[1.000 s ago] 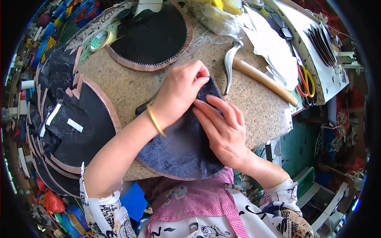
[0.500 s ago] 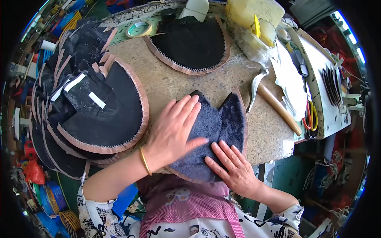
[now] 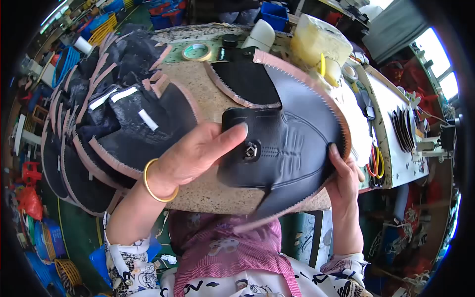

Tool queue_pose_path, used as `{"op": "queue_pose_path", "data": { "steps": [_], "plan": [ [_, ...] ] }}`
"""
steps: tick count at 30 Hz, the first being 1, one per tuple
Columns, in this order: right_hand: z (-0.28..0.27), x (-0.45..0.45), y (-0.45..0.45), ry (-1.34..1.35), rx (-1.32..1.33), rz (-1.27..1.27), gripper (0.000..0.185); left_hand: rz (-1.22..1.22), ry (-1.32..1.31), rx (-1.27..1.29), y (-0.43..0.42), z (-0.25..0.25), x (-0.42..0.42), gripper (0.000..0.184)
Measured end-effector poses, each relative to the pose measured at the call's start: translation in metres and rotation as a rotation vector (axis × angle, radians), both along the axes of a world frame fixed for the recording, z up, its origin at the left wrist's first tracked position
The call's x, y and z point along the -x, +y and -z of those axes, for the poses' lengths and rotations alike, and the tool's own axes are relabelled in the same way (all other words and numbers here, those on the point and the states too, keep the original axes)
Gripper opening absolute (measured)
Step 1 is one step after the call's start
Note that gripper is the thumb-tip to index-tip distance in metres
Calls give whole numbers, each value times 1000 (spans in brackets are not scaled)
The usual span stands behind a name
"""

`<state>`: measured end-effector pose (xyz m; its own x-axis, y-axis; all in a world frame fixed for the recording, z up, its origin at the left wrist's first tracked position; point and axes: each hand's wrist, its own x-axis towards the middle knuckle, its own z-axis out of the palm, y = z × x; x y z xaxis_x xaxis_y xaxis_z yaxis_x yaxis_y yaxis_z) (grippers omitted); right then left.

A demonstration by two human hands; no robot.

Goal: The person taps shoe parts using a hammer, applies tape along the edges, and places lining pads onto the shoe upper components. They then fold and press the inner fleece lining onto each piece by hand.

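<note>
While a pink apron [image 3: 225, 247] and patterned sleeves [image 3: 131, 265] fill the near edge, both hands hold a black embossed piece [image 3: 309, 131] raised over the bench [image 3: 198, 195], its pink toothed border curving round the right side. The left hand [image 3: 198, 151], with a gold bangle [image 3: 146, 183] at its wrist, grips the tab end, thumb laid on top beside a squarish emblem [image 3: 251, 150] and the other fingers out of sight beneath. The right hand [image 3: 342, 175] pinches the opposite curved edge, its thumb on the upper face and its fingers underneath. The piece's lower corner hangs near the apron, slightly blurred. To the left, a heap of similar black pieces [image 3: 123, 151] overlaps, with white strips [image 3: 148, 119] on top. Scissors [image 3: 380, 171] with red and yellow handles lie at the right edge, near white sheets [image 3: 363, 136]. Beyond the raised piece, another black piece [image 3: 242, 81] rests on the bench, partly covered from view. Behind it are a roll of tape [image 3: 204, 58] and a pale yellowish block [image 3: 319, 39]. Farthest back stands a blue bin [image 3: 274, 17].
</note>
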<state>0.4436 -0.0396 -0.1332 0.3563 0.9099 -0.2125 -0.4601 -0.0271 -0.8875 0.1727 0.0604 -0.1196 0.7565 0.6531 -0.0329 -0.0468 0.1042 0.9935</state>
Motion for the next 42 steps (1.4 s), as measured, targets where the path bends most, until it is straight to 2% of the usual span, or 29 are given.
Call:
{"op": "queue_pose_path", "data": {
  "steps": [2, 3, 6, 7, 9, 10, 11, 13, 14, 15, 16, 18, 19, 20, 21, 22, 24, 26, 27, 28, 31, 33, 34, 36, 37, 38, 39, 41, 42],
  "plan": [
    [15, 1, 13, 109, 89, -76, 20, -44, 148, 118, -6, -20, 11, 62],
    [22, 2, 17, 116, 87, -102, 20, -72, -161, 335, -9, -14, 5, 62],
    [35, 8, 26, 156, 35, -145, 25, -115, -127, 337, -6, -13, 18, 62],
    [36, 11, 28, 163, 31, -156, 25, -81, -171, 384, -5, -12, 22, 50],
    [37, 17, 28, 168, 49, -166, 26, -127, -107, 269, -4, -1, 25, 34],
    [38, 20, 28, 171, 53, -166, 26, -127, -127, 345, -4, -6, 26, 25],
    [39, 25, 29, 172, 46, -149, 27, -124, -123, 346, -3, -3, 31, 25],
    [29, 40, 38, 199, 7, -95, 33, -236, 81, 10, 7, 1, 41, 27],
    [19, 52, 47, 227, -16, -52, 37, -539, 129, -183, 2, -5, 45, 29],
    [20, 52, 65, 260, -75, -40, 39, -585, 150, -563, 19, -8, 63, 33],
    [12, 54, 79, 264, -103, -3, 39, -809, 474, -975, 28, -17, 73, 34],
    [37, 37, 116, 18, -43, 38, 37, -965, 1052, -1454, 46, -12, 108, 42],
    [46, 36, 127, -123, 144, -6, 36, -983, 1326, -1397, 56, 12, 136, 47],
    [52, 33, 120, -12, 33, -211, 42, -896, 1424, -1329, 57, 24, 155, 51],
    [50, 32, 107, -91, 8, -302, 48, -883, 1369, -1349, 53, 31, 162, 46],
    [31, 27, 88, -279, 23, -352, 37, -903, 1241, -1351, 49, 29, 158, 40],
    [32, -16, 69, -1152, -106, -185, 27, -958, 1003, -1360, 32, 14, 135, 26],
    [31, -67, 61, -1552, -57, 114, 22, -909, 788, -1277, 20, 10, 128, 26],
    [32, -95, 59, -1642, 84, 188, 23, -981, 646, -985, 15, 15, 135, 27],
    [31, -127, 57, -1848, 138, 183, 30, -1033, 512, -916, 13, 12, 141, 28],
    [21, -174, 53, -1900, 350, -55, 43, -1011, 359, -1006, -8, -43, 111, 43],
    [24, -193, 58, -1787, 290, -213, 43, -883, 229, -948, -8, -59, 83, 48],
    [25, -196, 61, -1829, 242, -244, 37, -824, 264, -935, -7, -60, 62, 46],
    [24, -197, 66, -1902, 237, -343, 31, -625, 148, -729, -4, -43, 20, 45],
    [24, -197, 67, -1981, 235, -441, 25, -534, 137, -747, 3, -26, 4, 42],
    [32, -199, 68, -2098, 159, -477, 14, -468, 231, -760, 4, -14, -11, 38],
    [33, -196, 68, -2092, 163, -476, 14, -392, 229, -627, 11, 8, -19, 39],
    [31, -187, 70, -2492, 143, -584, 15, -353, 331, -757, 18, 35, -33, 40],
    [33, -185, 70, -2536, 128, -524, 14, -397, 443, -1097, 18, 38, -37, 40]
  ]
}}
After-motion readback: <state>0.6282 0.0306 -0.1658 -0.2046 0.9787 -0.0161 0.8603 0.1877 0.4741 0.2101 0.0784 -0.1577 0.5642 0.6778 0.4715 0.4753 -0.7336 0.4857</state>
